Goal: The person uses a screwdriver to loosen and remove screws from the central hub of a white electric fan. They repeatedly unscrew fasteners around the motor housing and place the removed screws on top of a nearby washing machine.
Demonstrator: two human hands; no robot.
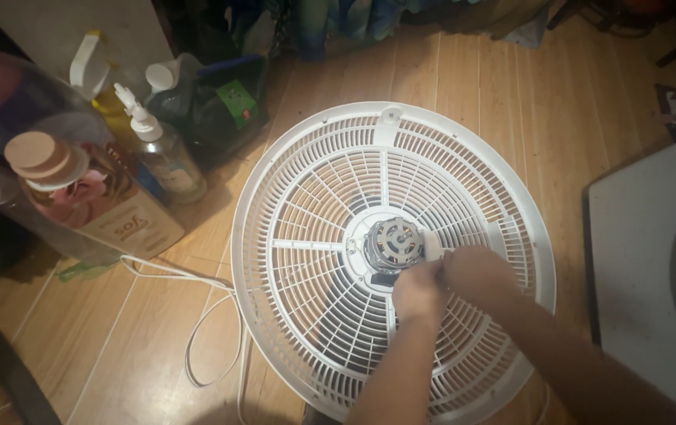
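A round white fan grille [306, 197] lies flat on the wooden floor. At its hub sits the bare motor [391, 240], metal with copper windings, and a small white part [431, 243] sticks out on its right. My left hand [419, 293] comes up from below with its fingers curled against the motor's lower right edge. Just to the right, my right hand [475, 271] is also curled, and its fingertips meet the left hand's at the white part. What the fingers pinch is hidden under them.
A white power cord [200, 330] loops over the floor left of the grille. At the left stand several bottles, among them a clear pump bottle [166, 157] and a pink-lidded jug [78, 189], beside a dark bag [220, 106]. A white flat surface [644, 244] is at the right edge.
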